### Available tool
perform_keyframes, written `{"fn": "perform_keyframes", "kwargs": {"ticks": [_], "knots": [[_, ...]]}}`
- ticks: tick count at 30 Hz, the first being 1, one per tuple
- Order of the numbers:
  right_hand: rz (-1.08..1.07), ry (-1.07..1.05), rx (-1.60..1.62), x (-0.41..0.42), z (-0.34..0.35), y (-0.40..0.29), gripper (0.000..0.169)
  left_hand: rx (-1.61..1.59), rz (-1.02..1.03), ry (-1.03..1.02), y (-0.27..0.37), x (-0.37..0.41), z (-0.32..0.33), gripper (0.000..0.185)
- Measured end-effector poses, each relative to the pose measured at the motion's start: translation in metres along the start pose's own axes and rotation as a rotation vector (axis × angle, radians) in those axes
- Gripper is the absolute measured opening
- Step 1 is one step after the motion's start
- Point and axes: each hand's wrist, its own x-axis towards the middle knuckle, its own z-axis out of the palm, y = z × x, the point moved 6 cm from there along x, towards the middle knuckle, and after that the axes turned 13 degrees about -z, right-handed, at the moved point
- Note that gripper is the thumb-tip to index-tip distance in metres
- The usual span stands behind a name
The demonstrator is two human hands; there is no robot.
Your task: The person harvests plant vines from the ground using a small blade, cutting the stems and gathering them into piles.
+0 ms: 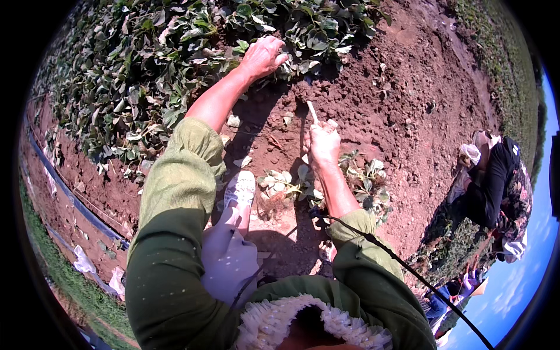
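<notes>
My left hand (264, 57) is at the near edge of a dense bed of strawberry plants (144, 74), over the leaves. Its fingers are bent, and whether they grip a leaf cannot be made out. My right hand (324, 141) is closed around a pale stick-like handle (312, 112), which points away from me toward crumbled reddish-brown soil (350, 100). Any far end of the tool is not clear against the dirt. Below my hands lie uprooted strawberry plants (280, 186) with fine roots showing. More loose plants (369, 175) lie beside my right forearm.
My shoe (239, 189) stands on the soil near the uprooted plants. At right a person (498, 183) bends over the ground, with other people (455, 293) farther back. A dark hose-like strip (83, 192) and white plastic bags (84, 260) lie at left. A black cord (393, 258) crosses the view.
</notes>
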Motion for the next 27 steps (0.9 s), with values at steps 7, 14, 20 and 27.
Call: {"fn": "perform_keyframes", "kwargs": {"ticks": [7,14,20,27], "knots": [[-0.206,-0.208,-0.487,0.003,-0.018,-0.011,0.015,-0.097,0.059,0.032,0.013,-0.018,-0.011,0.030],[-0.294,-0.332,-1.003,-0.050,-0.047,-0.052,0.035,-0.154,-0.048,-0.096,-0.002,-0.061,-0.003,0.026],[-0.332,-0.398,-0.830,-0.072,-0.052,-0.055,0.026,-0.062,-0.046,-0.402,-0.012,-0.085,0.026,0.018],[-0.008,-0.345,-0.587,-0.049,-0.049,-0.004,0.014,0.132,0.054,-0.355,0.002,-0.042,0.058,0.031]]}}
